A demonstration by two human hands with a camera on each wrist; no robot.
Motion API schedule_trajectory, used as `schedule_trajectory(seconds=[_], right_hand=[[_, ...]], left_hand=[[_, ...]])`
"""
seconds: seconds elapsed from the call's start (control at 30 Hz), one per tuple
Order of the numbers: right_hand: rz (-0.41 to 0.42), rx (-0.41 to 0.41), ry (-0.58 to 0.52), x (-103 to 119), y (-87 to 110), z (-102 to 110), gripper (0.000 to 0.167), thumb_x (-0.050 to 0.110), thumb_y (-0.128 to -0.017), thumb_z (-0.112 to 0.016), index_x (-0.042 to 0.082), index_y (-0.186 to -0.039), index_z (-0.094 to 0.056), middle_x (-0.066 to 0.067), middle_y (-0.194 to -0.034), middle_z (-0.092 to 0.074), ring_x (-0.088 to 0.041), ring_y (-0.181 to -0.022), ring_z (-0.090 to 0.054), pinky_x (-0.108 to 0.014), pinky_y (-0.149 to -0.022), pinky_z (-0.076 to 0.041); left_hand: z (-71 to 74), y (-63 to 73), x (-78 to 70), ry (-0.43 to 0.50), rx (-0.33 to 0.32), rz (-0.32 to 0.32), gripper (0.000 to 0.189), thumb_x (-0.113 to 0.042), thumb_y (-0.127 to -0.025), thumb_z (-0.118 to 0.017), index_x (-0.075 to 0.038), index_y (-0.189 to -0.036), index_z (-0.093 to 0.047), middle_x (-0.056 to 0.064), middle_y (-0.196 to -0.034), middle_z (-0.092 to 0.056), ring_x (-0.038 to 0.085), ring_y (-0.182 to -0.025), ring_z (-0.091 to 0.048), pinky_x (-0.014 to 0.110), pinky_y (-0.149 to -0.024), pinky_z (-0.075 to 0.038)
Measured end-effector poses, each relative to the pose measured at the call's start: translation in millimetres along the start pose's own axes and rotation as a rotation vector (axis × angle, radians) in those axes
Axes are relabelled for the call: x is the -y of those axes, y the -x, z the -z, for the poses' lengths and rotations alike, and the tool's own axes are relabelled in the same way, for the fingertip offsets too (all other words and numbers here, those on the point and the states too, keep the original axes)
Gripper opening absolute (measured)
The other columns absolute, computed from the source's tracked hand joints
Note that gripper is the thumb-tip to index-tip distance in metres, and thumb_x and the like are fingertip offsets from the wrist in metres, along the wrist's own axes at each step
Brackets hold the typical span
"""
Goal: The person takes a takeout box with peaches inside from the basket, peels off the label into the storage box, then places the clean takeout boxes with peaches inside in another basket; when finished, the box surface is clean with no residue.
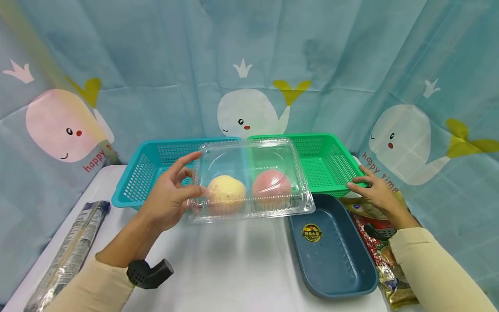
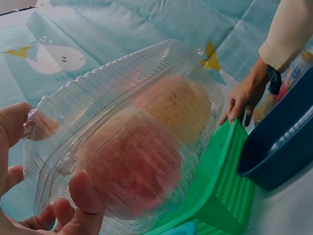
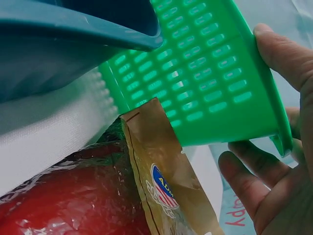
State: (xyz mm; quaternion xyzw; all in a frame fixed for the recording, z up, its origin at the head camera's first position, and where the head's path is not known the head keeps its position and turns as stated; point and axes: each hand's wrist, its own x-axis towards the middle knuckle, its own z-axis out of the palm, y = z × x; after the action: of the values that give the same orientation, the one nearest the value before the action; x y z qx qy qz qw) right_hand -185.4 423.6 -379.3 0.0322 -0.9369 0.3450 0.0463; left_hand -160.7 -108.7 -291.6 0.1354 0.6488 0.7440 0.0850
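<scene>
My left hand (image 1: 165, 199) grips the left end of a clear plastic clamshell box (image 1: 253, 213), thumb in front and fingers behind. Inside the box, held above the table, lie a yellow peach (image 1: 226, 190) and a pink peach (image 1: 271, 186). The left wrist view shows both peaches (image 2: 134, 159) through the ribbed plastic. At the right rim of a green basket (image 1: 317, 171) is my right hand (image 1: 372, 195). Its thumb and fingers hold the rim near the corner, as the right wrist view shows. The box hides part of both baskets.
A blue basket (image 1: 132, 186) stands left of the green one. A dark blue tray (image 1: 331, 255) with a gold label sits in front of the green basket. A red and gold bag (image 1: 393, 264) lies beside it, and a long silvery packet (image 1: 72, 251) at far left.
</scene>
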Motion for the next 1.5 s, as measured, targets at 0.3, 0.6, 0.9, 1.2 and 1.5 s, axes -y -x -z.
schedule_trajectory(seconds=[0.3, 0.6, 0.9, 1.2, 1.5], right_hand=[[-0.015, -0.001, 0.012, 2, 2.0, 0, 0.057, 0.038, -0.095, -0.061, -0.011, -0.124, -0.056, -0.015, -0.159, -0.007, -0.052, -0.137, -0.008, -0.064, -0.087, -0.033], [-0.008, -0.001, 0.02, 1, 0.6, 0, 0.057, 0.039, -0.095, -0.06, -0.01, -0.123, -0.057, -0.016, -0.159, -0.008, -0.053, -0.136, -0.011, -0.053, -0.078, -0.038], [-0.004, -0.014, 0.043, 0, 0.1, 0, 0.054, 0.04, -0.094, -0.061, -0.008, -0.12, -0.061, -0.017, -0.158, -0.012, -0.051, -0.132, -0.025, -0.044, -0.07, -0.039], [-0.01, -0.024, 0.035, -2, -0.7, -2, 0.053, 0.039, -0.094, -0.061, -0.007, -0.12, -0.061, -0.015, -0.158, -0.013, -0.049, -0.121, -0.04, -0.04, -0.065, -0.041], [0.003, -0.041, 0.018, -2, -0.5, -4, 0.051, 0.038, -0.094, -0.062, -0.007, -0.119, -0.062, -0.016, -0.157, -0.015, -0.049, -0.134, -0.024, -0.047, -0.074, -0.04]], left_hand=[[-23.5, -50.0, -1.8, 0.019, 0.017, 0.03, 0.073, 0.007, -0.085, -0.065, -0.028, -0.145, -0.043, 0.013, -0.101, -0.036, 0.022, -0.066, -0.052, 0.03, -0.048, -0.051], [-55.3, -87.0, 8.9, 0.065, 0.024, 0.029, 0.07, 0.003, -0.085, -0.067, -0.031, -0.142, -0.045, 0.011, -0.096, -0.037, 0.023, -0.068, -0.047, 0.032, -0.045, -0.044], [-81.6, -118.6, 26.8, 0.047, 0.016, 0.037, 0.072, 0.002, -0.083, -0.07, -0.033, -0.141, -0.047, 0.009, -0.093, -0.039, 0.018, -0.054, -0.036, 0.033, -0.046, -0.042], [-103.6, -150.4, 53.9, 0.043, 0.001, 0.072, 0.077, 0.0, -0.081, -0.072, -0.031, -0.145, -0.043, 0.006, -0.085, -0.039, 0.015, -0.054, -0.036, 0.034, -0.048, -0.048], [-120.3, -173.3, 74.7, 0.041, 0.002, 0.106, 0.076, 0.002, -0.082, -0.07, -0.033, -0.144, -0.043, 0.005, -0.081, -0.038, 0.013, -0.046, -0.033, 0.033, -0.041, -0.047]])
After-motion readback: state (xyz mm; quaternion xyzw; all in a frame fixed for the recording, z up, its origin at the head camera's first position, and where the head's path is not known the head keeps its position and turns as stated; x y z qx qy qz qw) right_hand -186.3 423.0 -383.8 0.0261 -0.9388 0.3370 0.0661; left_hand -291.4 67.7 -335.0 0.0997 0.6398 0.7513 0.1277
